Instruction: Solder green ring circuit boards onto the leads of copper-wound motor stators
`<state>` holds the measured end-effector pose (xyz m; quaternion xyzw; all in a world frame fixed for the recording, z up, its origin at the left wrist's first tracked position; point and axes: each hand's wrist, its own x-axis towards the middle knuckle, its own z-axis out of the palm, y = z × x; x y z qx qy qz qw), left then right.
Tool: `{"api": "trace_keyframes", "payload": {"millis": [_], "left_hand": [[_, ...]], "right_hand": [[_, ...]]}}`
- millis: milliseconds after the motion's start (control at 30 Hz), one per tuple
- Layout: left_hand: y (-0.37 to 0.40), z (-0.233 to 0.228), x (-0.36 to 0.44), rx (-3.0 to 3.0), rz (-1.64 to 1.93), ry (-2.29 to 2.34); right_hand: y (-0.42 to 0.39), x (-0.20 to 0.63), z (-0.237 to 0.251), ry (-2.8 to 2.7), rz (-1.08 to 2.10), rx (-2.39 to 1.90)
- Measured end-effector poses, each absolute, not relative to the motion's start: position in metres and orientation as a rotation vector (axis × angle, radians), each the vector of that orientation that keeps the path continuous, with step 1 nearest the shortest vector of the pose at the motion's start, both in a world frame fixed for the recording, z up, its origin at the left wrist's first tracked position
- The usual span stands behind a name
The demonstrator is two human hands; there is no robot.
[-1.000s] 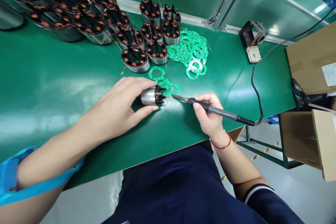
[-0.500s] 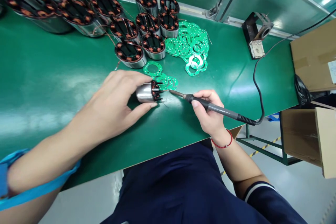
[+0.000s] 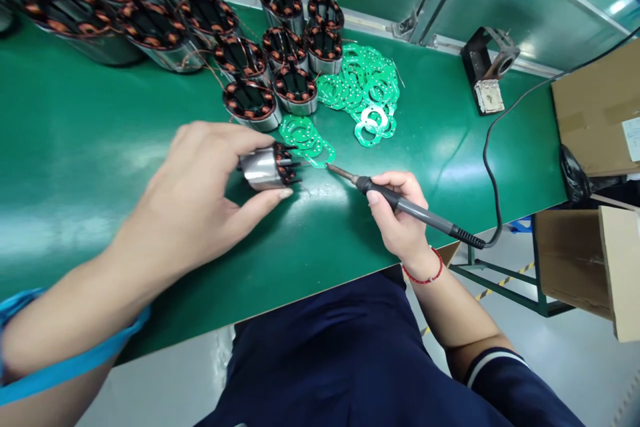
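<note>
1. Two hands are working at the near edge of the green bench (image 3: 100, 167): the left hand (image 3: 200, 193) is gripping a small wound stator (image 3: 267, 168) between thumb and fingers, lying on its side with its black pins pointing right.
2. Compared with half a second ago, the left hand is drawing the stator back to the left and slightly up off the mat, so the pins are now standing clear of the iron's tip instead of meeting it.
3. The right hand (image 3: 397, 217) is pinching a soldering iron (image 3: 400, 202) like a pen; its tip is now hovering just beside the loose green ring boards (image 3: 305, 137) rather than at the stator.
4. Judging from that gap, the joint on this stator is likely being finished or checked, with contact broken for the moment.
5. Behind them, more stators (image 3: 250, 103) are standing upright in rows, a heap of ring boards (image 3: 365, 87) is lying beside them, and the iron's holder (image 3: 487, 73) is sitting well apart, far right.
</note>
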<state>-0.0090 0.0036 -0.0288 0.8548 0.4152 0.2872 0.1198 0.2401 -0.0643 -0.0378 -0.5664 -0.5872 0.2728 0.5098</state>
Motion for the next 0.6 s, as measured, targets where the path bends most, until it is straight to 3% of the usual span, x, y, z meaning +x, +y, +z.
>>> {"api": "trace_keyframes", "payload": {"millis": [367,600], "left_hand": [[0.0073,-0.0307,-0.0080,2.555,0.756,1.155],[0.0054,-0.0284,-0.0075,2.585,0.754,1.136]], "right_hand": [[-0.0550,0.2360,-0.0378,-1.415,0.929,-1.413],[-0.0541,0.2361,-0.0369,-1.399,0.897,-1.419]]}}
